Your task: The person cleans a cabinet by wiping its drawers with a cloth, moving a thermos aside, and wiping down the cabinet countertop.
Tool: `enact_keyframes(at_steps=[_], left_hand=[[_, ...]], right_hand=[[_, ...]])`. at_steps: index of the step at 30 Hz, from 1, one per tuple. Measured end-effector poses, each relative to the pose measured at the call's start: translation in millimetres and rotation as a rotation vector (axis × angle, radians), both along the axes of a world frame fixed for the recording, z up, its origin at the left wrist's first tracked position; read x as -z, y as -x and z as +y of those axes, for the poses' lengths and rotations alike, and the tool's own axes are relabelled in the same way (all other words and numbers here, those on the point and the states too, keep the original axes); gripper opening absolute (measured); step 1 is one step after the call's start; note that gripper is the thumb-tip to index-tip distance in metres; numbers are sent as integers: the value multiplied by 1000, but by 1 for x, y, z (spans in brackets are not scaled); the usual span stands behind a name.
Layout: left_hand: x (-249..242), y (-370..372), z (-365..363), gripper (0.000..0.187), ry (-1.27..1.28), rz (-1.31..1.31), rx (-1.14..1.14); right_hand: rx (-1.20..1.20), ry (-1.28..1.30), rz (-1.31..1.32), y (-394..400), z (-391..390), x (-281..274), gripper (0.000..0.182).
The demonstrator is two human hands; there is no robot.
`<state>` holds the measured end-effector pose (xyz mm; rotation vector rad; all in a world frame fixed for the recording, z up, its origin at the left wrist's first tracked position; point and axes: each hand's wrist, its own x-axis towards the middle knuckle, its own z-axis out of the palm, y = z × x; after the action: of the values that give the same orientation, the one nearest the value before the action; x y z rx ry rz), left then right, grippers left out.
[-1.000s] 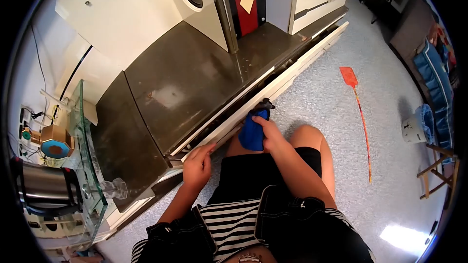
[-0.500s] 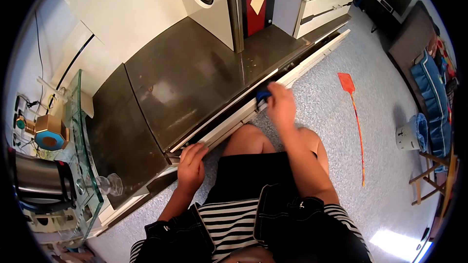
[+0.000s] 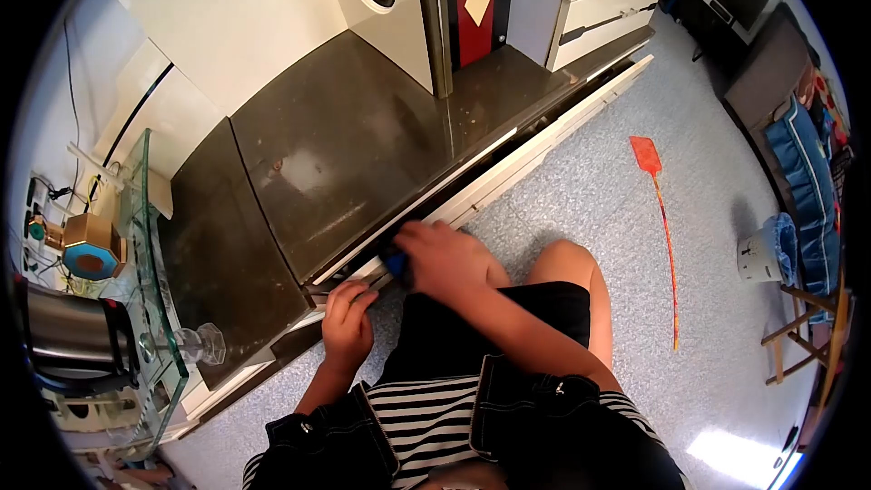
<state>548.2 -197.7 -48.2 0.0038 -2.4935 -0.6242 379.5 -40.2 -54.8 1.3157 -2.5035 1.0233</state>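
Note:
A long, low cabinet with a dark top (image 3: 345, 145) runs across the view, and a cream drawer front (image 3: 544, 145) stands pulled out along its edge. My right hand (image 3: 440, 259) is closed round a small blue and dark item (image 3: 396, 263) over the drawer's left part; the item is blurred and partly covered by the fingers. At the drawer's left end, my left hand (image 3: 347, 316) rests near the front's corner with its fingers curled. Whether it grips the edge is hard to see.
A glass shelf (image 3: 150, 290) with a steel kettle (image 3: 77, 336) stands left, beside a glass cup (image 3: 204, 345). A speaker (image 3: 390, 18) sits on the cabinet. On the floor at right are a red fly swatter (image 3: 646, 154), a bin (image 3: 758, 254) and a wooden stool (image 3: 803, 331).
My right hand has moved left and towards me along the drawer, carrying the blue item. My left hand has shifted slightly down and left.

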Motion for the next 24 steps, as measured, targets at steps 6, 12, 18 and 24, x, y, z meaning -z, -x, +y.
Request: enact_keyframes(at_steps=[6,12,18,24], left_hand=[[-2,2,3,38,25,-34,-22],[-1,1,2,36,-6,-16,-8],[4,-1,-1,31,1,15,-16],[7,1,-5,24,-45,35,-41]], right_hand=[[356,112,33,105,65,2,37],[634,77,59,202,113,20,28],[703,-40,94,175,94,12,26],[292,63,72,52,31,7,37]])
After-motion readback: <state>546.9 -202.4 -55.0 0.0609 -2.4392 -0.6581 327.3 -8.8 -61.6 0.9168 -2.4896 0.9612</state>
